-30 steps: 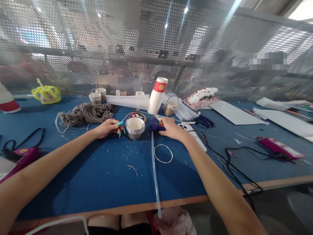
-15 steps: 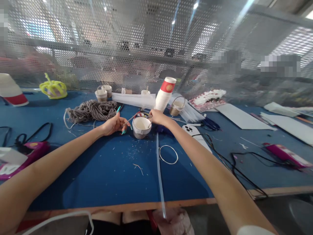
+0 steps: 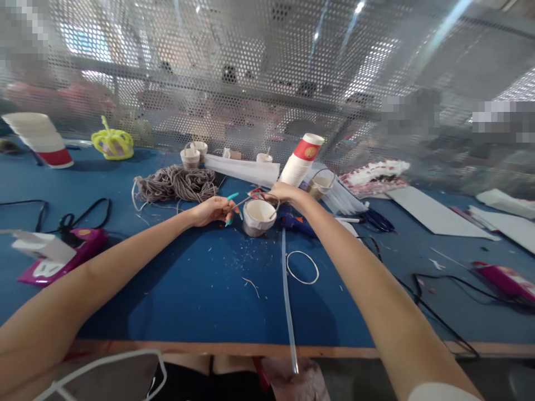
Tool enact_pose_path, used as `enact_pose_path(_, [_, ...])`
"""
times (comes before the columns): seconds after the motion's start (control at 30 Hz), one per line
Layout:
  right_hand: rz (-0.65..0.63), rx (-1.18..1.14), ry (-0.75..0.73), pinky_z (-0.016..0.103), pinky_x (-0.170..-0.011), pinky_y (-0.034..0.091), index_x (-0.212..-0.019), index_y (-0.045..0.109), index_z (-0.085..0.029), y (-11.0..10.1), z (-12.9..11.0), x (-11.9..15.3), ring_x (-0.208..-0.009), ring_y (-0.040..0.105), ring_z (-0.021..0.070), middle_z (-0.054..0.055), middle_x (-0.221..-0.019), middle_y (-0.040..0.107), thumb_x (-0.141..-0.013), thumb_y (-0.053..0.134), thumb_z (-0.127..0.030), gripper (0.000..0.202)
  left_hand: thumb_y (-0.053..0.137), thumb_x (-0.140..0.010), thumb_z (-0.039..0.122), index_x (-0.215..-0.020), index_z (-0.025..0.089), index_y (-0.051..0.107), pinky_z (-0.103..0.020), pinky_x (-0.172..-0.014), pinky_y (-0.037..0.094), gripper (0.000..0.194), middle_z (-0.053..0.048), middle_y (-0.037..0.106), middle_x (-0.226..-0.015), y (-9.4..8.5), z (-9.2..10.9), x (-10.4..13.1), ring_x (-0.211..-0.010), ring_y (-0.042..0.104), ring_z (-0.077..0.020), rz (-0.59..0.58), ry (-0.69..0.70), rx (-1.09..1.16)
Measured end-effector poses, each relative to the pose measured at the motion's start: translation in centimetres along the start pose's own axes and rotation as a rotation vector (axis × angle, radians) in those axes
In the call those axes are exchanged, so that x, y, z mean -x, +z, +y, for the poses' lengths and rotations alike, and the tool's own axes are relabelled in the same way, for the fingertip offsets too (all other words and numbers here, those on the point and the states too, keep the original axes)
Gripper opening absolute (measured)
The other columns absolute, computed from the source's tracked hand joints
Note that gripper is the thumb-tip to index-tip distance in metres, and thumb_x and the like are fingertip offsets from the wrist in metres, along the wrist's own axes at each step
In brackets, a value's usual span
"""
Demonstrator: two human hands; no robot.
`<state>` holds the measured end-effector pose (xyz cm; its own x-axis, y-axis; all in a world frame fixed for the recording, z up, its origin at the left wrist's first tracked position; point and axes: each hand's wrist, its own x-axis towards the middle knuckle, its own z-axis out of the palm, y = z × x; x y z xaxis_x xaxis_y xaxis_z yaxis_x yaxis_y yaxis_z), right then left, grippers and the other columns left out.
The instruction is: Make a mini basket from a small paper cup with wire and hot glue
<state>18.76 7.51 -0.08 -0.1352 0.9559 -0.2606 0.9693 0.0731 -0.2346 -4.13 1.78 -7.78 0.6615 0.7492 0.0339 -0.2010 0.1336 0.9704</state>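
Observation:
A small white paper cup (image 3: 252,227) with grey cord around its side stands upright on the blue table between my hands. Close to its left side, my left hand (image 3: 216,210), with long turquoise nails, pinches a grey cord (image 3: 244,201). This cord arches over the back of the cup toward my right hand (image 3: 285,192). My right hand is closed at the cord's other end, its fingertips mostly hidden behind the wrist and cup. Just right of the cup lies a blue glue gun (image 3: 298,224), partly under my right forearm, with a long clear glue stick (image 3: 288,303) running toward the table edge.
Behind my hands are a heap of grey yarn (image 3: 178,184), a leaning stack of paper cups (image 3: 301,159) and a cord-handled cup (image 3: 320,186). Magenta glue guns (image 3: 90,242) with black cables lie at both sides. A white ring (image 3: 302,267) lies in front.
The view has swung left, so things appear further right. The cord now bows up in an arch behind the cup, and my left hand has turned slightly. The cup stays between my hands.

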Motion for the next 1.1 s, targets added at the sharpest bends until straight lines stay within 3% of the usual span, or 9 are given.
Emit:
enact_pose_path(0.13, [0.058,-0.235,-0.062,0.025,-0.048,0.034,-0.049,0.053,-0.015,-0.7,1.8,2.3,-0.044,0.040,0.0094,-0.002,-0.043,0.044,-0.061,0.055,-0.014,0.011,0.073,-0.066,0.049,-0.074,0.011,0.065,-0.020,-0.051,0.036,0.040,0.001,0.056,-0.053,0.0,0.0,0.0,-0.051,0.051,-0.0081,0.001,-0.012,-0.001])
enact_pose_path(0.23, [0.103,-0.431,-0.125,0.026,-0.053,0.040,-0.061,0.058,-0.015,-0.9,3.3,4.5,-0.050,0.047,0.0102,0.000,-0.055,0.054,-0.059,0.054,-0.014,0.005,0.072,-0.068,0.045,-0.072,0.011,0.065,-0.020,-0.049,0.035,0.034,0.001,0.056,-0.052,-0.2,-0.2,0.0,-0.050,0.051,-0.0078,0.003,-0.009,-0.002])
enact_pose_path(0.33, [0.184,-0.637,-0.188,0.028,-0.062,0.046,-0.074,0.057,-0.017,-0.8,4.2,7.1,-0.059,0.054,0.0120,0.001,-0.069,0.060,-0.057,0.056,-0.016,0.017,0.070,-0.069,0.047,-0.072,0.011,0.065,-0.021,-0.050,0.036,0.036,0.001,0.056,-0.053,-0.3,-0.4,-0.1,-0.051,0.052,-0.0087,0.013,0.000,-0.002])
enact_pose_path(0.43, [0.206,-1.020,-0.301,0.031,-0.068,0.048,-0.072,0.057,-0.020,-0.4,4.4,9.5,-0.063,0.056,0.0133,0.000,-0.070,0.060,-0.051,0.064,-0.018,0.023,0.070,-0.069,0.050,-0.073,0.010,0.065,-0.021,-0.051,0.037,0.040,0.000,0.056,-0.053,-0.3,-0.4,-0.1,-0.053,0.053,-0.0096,0.019,0.009,-0.002])
enact_pose_path(0.6, [0.310,-1.195,-0.347,0.032,-0.065,0.048,-0.064,0.053,-0.023,0.5,4.2,12.1,-0.058,0.052,0.0142,0.000,-0.065,0.056,-0.054,0.062,-0.030,0.016,0.066,-0.068,0.059,-0.073,0.010,0.065,-0.021,-0.050,0.036,0.049,0.000,0.054,-0.052,0.0,-0.2,0.1,-0.052,0.052,-0.0095,0.009,0.017,-0.010])
enact_pose_path(0.73, [0.390,-1.166,-0.323,0.035,-0.070,0.049,-0.064,0.049,-0.024,0.9,4.1,12.4,-0.062,0.055,0.0165,0.002,-0.068,0.056,-0.063,0.054,-0.038,0.015,0.065,-0.062,0.068,-0.072,0.011,0.066,-0.021,-0.050,0.038,0.058,0.001,0.054,-0.051,0.2,0.0,0.2,-0.052,0.052,-0.0106,0.021,0.011,-0.011])
enact_pose_path(0.93, [0.471,-1.234,-0.306,0.039,-0.084,0.048,-0.077,0.052,-0.024,2.1,4.7,10.4,-0.082,0.063,0.0213,0.000,-0.076,0.061,-0.053,0.059,-0.029,0.026,0.058,-0.069,0.069,-0.071,0.013,0.066,-0.020,-0.048,0.038,0.056,0.000,0.054,-0.051,0.0,-0.2,0.1,-0.052,0.053,-0.0105,0.022,0.003,-0.052])
enact_pose_path(1.1, [0.517,-1.243,-0.328,0.040,-0.086,0.047,-0.080,0.047,-0.023,2.9,5.4,8.9,-0.101,0.060,0.0253,0.007,-0.094,0.064,-0.063,0.051,-0.043,0.027,0.058,-0.070,0.068,-0.069,0.013,0.065,-0.020,-0.049,0.039,0.055,0.000,0.054,-0.050,0.0,-0.2,0.2,-0.052,0.053,-0.0102,0.055,-0.013,-0.058])
